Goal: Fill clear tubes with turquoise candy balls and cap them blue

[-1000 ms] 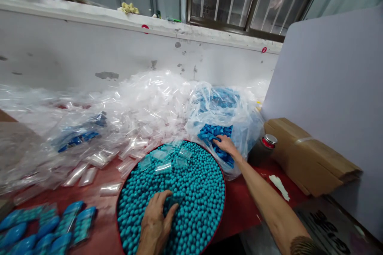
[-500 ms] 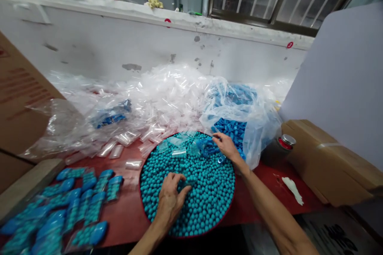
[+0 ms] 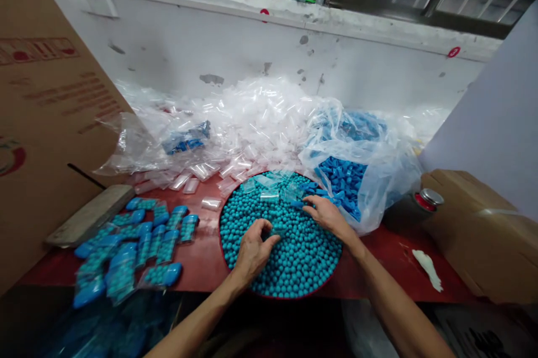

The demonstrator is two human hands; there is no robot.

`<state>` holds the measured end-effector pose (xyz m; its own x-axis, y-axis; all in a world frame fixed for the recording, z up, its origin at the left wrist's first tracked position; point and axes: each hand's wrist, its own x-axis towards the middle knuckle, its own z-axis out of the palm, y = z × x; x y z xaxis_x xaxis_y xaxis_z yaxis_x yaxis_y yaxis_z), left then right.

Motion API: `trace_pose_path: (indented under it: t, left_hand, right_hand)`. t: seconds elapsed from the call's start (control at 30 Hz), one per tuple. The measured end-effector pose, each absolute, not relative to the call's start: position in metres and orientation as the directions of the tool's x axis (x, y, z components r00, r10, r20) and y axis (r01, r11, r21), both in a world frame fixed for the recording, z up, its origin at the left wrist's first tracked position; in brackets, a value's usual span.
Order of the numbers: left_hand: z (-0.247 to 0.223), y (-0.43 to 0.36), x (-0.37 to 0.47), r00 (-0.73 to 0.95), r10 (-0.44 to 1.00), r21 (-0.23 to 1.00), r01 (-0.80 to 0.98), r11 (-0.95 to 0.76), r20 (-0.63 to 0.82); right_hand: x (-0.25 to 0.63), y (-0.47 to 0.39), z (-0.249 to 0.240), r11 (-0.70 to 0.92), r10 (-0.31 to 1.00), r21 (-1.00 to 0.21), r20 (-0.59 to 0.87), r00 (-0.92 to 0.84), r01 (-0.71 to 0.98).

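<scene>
A round red-rimmed tub [image 3: 221,235] full of small teal balls [image 3: 294,257] stands in front of me. Over its left part, my left hand [image 3: 254,249] pinches a small clear plastic case [image 3: 277,229] with teal balls showing through; the fingers partly hide it. At the tub's upper right, my right hand [image 3: 325,215] has thumb and forefinger closed on a blue plastic cap [image 3: 297,204]. Other blue caps and clear cases [image 3: 269,195] lie on the balls near the far rim. A bag of blue caps [image 3: 342,181] gapes open just behind my right hand.
Filled, blue-capped cases [image 3: 155,240] lie spread on the red table [image 3: 202,274] at left, beside a grey slab [image 3: 92,215]. Clear cases [image 3: 260,117] are heaped along the wall. Cardboard boxes [image 3: 63,111] flank both sides; a dark jar [image 3: 414,209] stands at right.
My right hand has come away from the loose caps at the tub's edge with a blue cap, nearer my left hand. The left hand keeps its case. The camera view has shifted.
</scene>
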<state>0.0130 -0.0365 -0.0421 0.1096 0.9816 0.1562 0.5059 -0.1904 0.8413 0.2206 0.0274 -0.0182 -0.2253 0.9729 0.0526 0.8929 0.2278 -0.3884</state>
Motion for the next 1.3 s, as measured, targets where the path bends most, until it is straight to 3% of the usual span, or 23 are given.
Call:
trace_pose_path:
  t: [0.13,0.3,0.37,0.47,0.57,0.63,0.87,1.03,1.13,1.3]
  left_hand:
    - [-0.037,-0.038,0.01,0.072,0.99,0.867,0.477,-0.143,0.124]
    - [-0.032,-0.038,0.008,0.08,0.991,0.96,0.254,-0.12,0.103]
    - [-0.033,-0.036,0.008,0.099,0.994,0.993,0.108,-0.051,0.04]
    - [-0.036,-0.034,0.009,0.137,0.988,0.994,-0.069,0.084,-0.074]
    - [-0.04,-0.034,0.009,0.197,0.971,0.98,-0.117,0.16,-0.135]
    - [-0.041,-0.036,0.009,0.218,0.97,0.989,-0.082,0.126,-0.106]
    - [-0.042,-0.041,0.003,0.136,0.99,0.996,0.067,-0.059,0.049]
    - [-0.039,-0.042,0.005,0.175,0.981,0.983,0.148,-0.112,0.086]
    - [-0.04,-0.042,0.004,0.2,0.971,0.976,0.142,-0.164,0.134]
    - [-0.045,-0.039,-0.001,0.157,0.987,0.999,0.045,0.019,-0.026]
  right_hand:
    - [0.202,0.022,-0.031,0.233,0.972,-0.207,0.025,-0.233,0.95]
    - [0.197,0.014,-0.035,0.241,0.969,-0.162,0.095,-0.228,0.957]
    - [0.198,0.009,-0.033,0.29,0.955,-0.234,0.13,-0.266,0.928]
    - [0.195,0.0,-0.026,0.321,0.947,-0.462,0.168,-0.273,0.827]
    - [0.184,-0.009,-0.015,0.25,0.959,-0.734,0.099,-0.264,0.631]
    - [0.175,-0.014,-0.009,0.19,0.943,-0.832,0.006,-0.333,0.522]
    - [0.19,-0.013,-0.001,0.155,0.893,-0.784,-0.148,-0.424,0.601]
    - [0.185,-0.012,0.002,-0.105,0.896,-0.917,-0.255,-0.363,0.386]
    - [0.171,-0.013,0.0,-0.181,0.867,-0.934,-0.299,-0.399,0.307]
    - [0.179,-0.015,-0.006,-0.283,0.854,-0.917,-0.375,-0.362,0.282]
